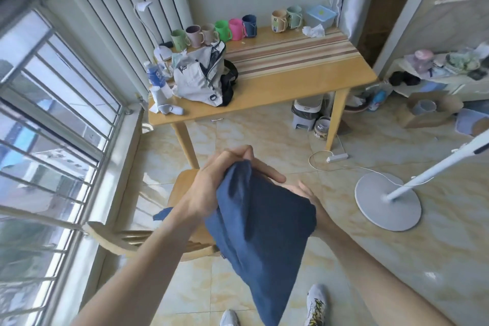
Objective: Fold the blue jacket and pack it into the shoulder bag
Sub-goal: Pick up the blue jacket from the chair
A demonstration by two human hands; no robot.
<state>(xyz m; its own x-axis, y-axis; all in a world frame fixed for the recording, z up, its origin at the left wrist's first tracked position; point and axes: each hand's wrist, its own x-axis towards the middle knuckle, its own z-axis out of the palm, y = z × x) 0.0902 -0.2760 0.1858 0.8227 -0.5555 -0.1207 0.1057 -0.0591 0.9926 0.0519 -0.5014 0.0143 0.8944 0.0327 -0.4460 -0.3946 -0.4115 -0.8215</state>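
Note:
The blue jacket hangs in front of me above the floor, bunched and draped downward. My left hand pinches its upper edge near the top. My right hand is under the cloth on the right side, mostly hidden, with fingers showing at the jacket's edge. The grey shoulder bag with a black strap stands unzipped on the left part of the wooden table, well beyond both hands.
Several coloured mugs line the table's back edge, with bottles and a desk lamp at its left. A wooden chair stands below my hands. A white fan base and power strip lie on the tiled floor to the right.

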